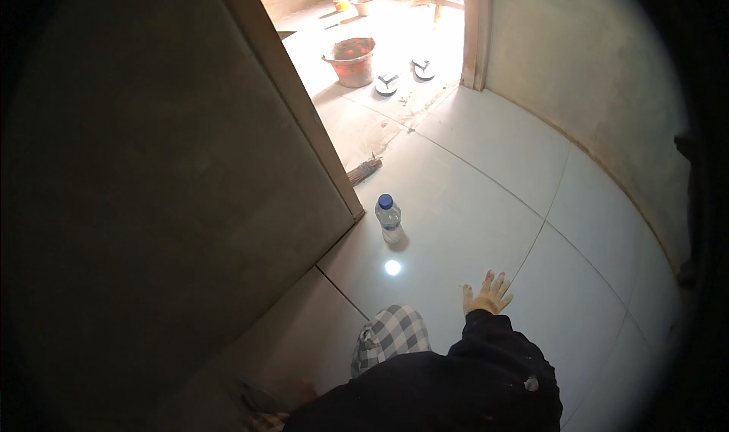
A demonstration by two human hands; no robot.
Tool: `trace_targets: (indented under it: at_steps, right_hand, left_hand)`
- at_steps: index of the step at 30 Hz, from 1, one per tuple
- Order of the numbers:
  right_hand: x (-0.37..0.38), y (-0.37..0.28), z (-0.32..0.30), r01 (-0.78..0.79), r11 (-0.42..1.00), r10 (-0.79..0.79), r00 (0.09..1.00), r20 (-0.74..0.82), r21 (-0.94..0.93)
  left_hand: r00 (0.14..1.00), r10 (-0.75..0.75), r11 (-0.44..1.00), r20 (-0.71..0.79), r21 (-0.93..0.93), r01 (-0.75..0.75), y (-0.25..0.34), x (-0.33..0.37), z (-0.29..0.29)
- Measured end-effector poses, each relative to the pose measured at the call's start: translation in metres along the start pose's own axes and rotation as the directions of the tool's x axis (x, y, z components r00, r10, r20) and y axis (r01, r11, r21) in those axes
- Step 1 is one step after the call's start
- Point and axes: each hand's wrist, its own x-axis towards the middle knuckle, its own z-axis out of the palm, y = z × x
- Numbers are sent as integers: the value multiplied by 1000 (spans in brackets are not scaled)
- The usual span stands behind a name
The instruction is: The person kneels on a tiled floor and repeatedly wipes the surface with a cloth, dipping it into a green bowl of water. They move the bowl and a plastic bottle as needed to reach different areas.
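My right hand reaches out from a black sleeve, its fingers spread over the pale floor tiles. It appears to rest flat on the tile, with nothing in it. Ahead and to the left of it, a clear plastic bottle with a blue cap stands upright on the floor, apart from the hand. My knee, in grey and white checked cloth, is bent between the bottle and my body. My left hand cannot be made out; the lower left is dark and blurred.
A dark door panel fills the left. Near its frame lies a bundled brush-like thing. Past the bright doorway are a reddish bucket, sandals, a small pail and a yellow tub. A wall curves along the right.
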Motion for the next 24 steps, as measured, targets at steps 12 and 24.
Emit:
trace_targets:
  at_steps: [12,24]
  right_hand:
    - [7,-2,15,7,999,-10,997,-72,-42]
    - [8,-6,4,-22,994,23,1000,9,-104]
  left_hand:
    - [991,40,999,128,-33,-36,29,-4,58]
    - [980,43,998,193,-44,-35,49,-20,73]
